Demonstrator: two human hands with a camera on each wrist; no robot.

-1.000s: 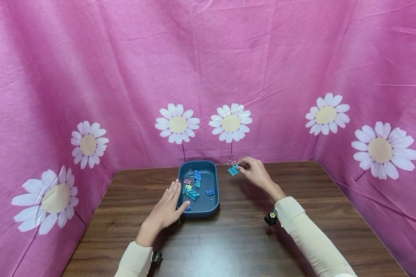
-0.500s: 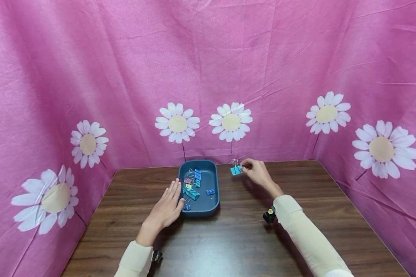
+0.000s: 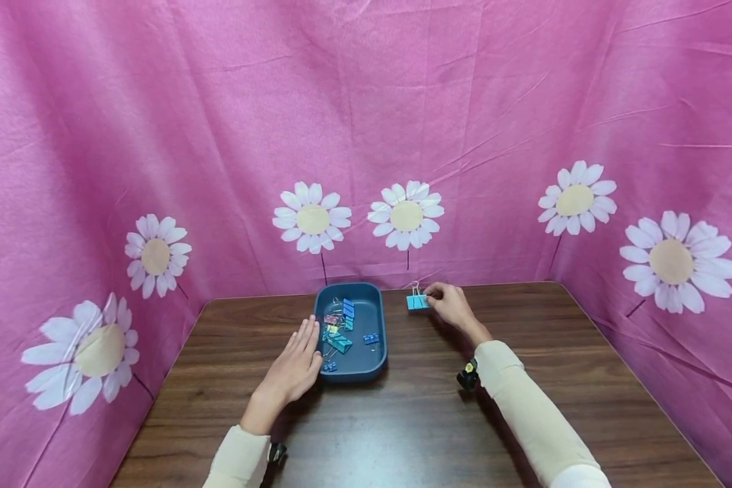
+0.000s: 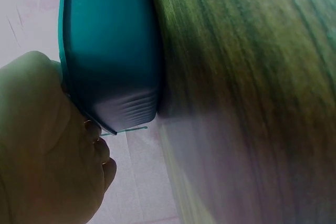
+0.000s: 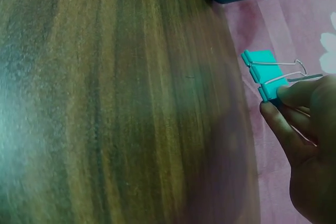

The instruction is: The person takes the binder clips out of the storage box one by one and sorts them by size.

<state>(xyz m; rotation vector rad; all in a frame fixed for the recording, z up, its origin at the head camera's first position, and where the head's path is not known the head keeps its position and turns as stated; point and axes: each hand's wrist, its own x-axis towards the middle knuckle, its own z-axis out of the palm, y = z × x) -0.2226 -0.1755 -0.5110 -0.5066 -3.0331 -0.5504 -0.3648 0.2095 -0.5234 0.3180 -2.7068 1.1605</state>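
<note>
A large turquoise binder clip is pinched at its right end between the thumb and fingers of my right hand, near the table's far edge. In the right wrist view, the binder clip has both wire handles extending away from its jaw edge. My left hand lies with straight fingers along the left rim of a dark blue tray; the left wrist view has the hand against the tray wall. Inside the tray, a teal binder clip lies among several smaller blue, pink and yellow ones, mostly toward its left side.
The brown wooden table extends around the tray. Right behind its far edge hangs a pink curtain printed with white daisies, which also encloses the left and right sides. A small blue clip lies apart at the tray's right.
The right hand has moved slightly right and down, turning the turquoise binder clip so its flat side faces me with handles up. My left thumb has drawn back from over the tray to its rim.
</note>
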